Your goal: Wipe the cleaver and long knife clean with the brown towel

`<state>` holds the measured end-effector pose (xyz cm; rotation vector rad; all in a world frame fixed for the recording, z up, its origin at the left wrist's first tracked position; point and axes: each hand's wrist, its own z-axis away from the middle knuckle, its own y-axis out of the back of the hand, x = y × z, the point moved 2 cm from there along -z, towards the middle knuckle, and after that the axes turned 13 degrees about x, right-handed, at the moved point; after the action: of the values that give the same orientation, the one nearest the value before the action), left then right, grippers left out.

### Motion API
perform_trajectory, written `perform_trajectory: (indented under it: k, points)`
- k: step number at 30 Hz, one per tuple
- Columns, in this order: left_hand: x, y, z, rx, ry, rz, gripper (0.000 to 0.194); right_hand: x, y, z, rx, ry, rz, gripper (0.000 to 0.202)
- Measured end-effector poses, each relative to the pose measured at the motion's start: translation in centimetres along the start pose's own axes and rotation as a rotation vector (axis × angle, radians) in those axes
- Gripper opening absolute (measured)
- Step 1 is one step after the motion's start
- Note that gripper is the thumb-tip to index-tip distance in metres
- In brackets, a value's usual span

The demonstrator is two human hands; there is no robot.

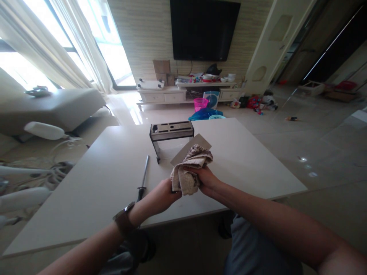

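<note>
A patterned beige cloth is folded over a broad, flat grey blade that looks like a cleaver; the blade's far end sticks out beyond the cloth. My right hand grips the cloth and presses it on the blade. Closed low beside the cloth, my left hand appears to hold the cleaver's handle, which is mostly hidden. Left of my hands lies a sharpening steel with a black handle. Behind the blade stands a knife rack with slots in its top.
All this is on a white table, its near edge close to my legs. White chairs stand at the left. Beyond the table are a pink basket, a low cabinet and a wall-mounted television.
</note>
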<state>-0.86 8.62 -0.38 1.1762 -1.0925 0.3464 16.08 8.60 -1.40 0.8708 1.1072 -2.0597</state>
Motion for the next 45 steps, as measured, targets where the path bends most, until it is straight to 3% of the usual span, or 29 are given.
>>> perform_trajectory:
  k: [45]
  points:
    - [-0.50,-0.25,-0.12,-0.023,0.018,0.002,0.018,-0.21,-0.19,0.41,0.012,-0.029,-0.001,0.044]
